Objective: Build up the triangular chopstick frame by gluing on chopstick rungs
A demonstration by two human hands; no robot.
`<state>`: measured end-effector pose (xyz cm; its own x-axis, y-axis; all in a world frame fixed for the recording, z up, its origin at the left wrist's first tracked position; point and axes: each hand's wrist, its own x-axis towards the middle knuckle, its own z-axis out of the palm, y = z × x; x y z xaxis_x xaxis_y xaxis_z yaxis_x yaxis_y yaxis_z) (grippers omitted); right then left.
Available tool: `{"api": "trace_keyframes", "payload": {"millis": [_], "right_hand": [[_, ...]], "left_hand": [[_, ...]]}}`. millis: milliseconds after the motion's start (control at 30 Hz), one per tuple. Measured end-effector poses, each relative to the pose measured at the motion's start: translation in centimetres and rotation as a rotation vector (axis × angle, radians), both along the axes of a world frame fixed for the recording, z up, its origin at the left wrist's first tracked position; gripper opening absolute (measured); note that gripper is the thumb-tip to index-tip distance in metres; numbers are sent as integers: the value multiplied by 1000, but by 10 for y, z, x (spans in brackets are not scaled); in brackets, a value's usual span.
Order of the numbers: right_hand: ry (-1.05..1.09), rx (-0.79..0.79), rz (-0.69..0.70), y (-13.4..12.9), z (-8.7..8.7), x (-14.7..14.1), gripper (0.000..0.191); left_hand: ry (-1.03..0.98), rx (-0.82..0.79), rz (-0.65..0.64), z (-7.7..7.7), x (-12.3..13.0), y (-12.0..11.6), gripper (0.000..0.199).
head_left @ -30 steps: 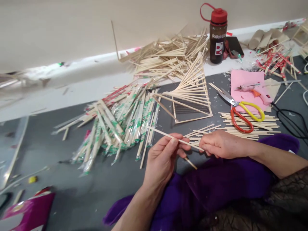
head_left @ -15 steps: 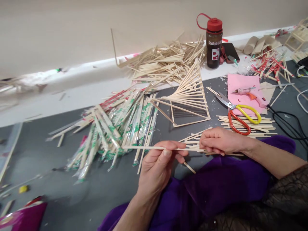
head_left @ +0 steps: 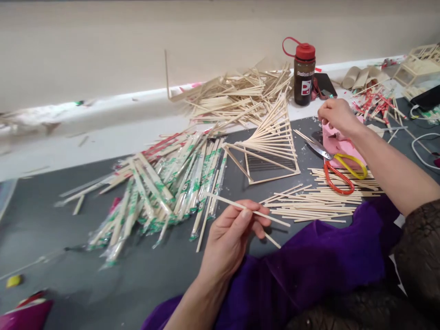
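My left hand (head_left: 233,233) is closed, pinching a thin wooden chopstick (head_left: 220,198) between thumb and fingers above the table. The end of a second stick (head_left: 272,240) pokes out below those fingers. Over a pink sheet (head_left: 347,151) at the right, my right hand (head_left: 338,117) has its fingers curled; what they hold, if anything, is hidden. The glue gun seen there earlier is mostly covered by this hand and forearm. Scissors (head_left: 326,153) with one yellow and one red handle lie beside the sheet. Loose chopsticks (head_left: 309,206) lie between my hands.
Behind stands a frame glued from chopsticks (head_left: 271,149). Wrapped chopsticks (head_left: 165,183) are heaped on the left, bare ones (head_left: 233,96) along the wall. A red-lidded bottle (head_left: 304,73) stands at the back. A white cable (head_left: 421,153) curves at far right.
My right hand has left the chopstick and moved up and right to the pink sheet. The stick in my left hand has tilted, its right end lower.
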<state>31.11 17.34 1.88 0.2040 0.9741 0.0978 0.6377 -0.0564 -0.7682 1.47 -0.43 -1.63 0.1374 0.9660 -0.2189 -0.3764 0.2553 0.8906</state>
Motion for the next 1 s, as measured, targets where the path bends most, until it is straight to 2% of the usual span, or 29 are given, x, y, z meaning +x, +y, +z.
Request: {"api": "trace_keyframes", "payload": {"millis": [133, 200, 367, 500, 567, 633, 767, 867, 1000], "right_hand": [[-408, 98, 3, 25, -11, 19, 40], [-473, 120, 21, 24, -9, 21, 37], [-483, 48, 26, 19, 2, 16, 21], [-435, 127, 54, 11, 6, 11, 17], [-344, 183, 126, -10, 11, -1, 23], [-170, 165, 225, -44, 19, -21, 19], [22, -17, 618, -118, 32, -68, 14], [-59, -39, 847, -149, 22, -95, 15], [-178, -6, 936, -158, -2, -110, 15]], "left_hand": [[-4, -7, 1, 0, -1, 1, 25], [2, -21, -7, 0, -2, 2, 26], [11, -36, -11, 0, -3, 3, 27], [3, -31, 6, 0, -3, 4, 25], [-5, -55, 10, 0, -2, 4, 26], [-16, -83, 13, 1, -1, 4, 27], [-30, -88, 35, 0, 0, 3, 28], [-4, -22, 50, -2, 1, 1, 26], [42, 107, 85, -4, 4, -5, 22]]}}
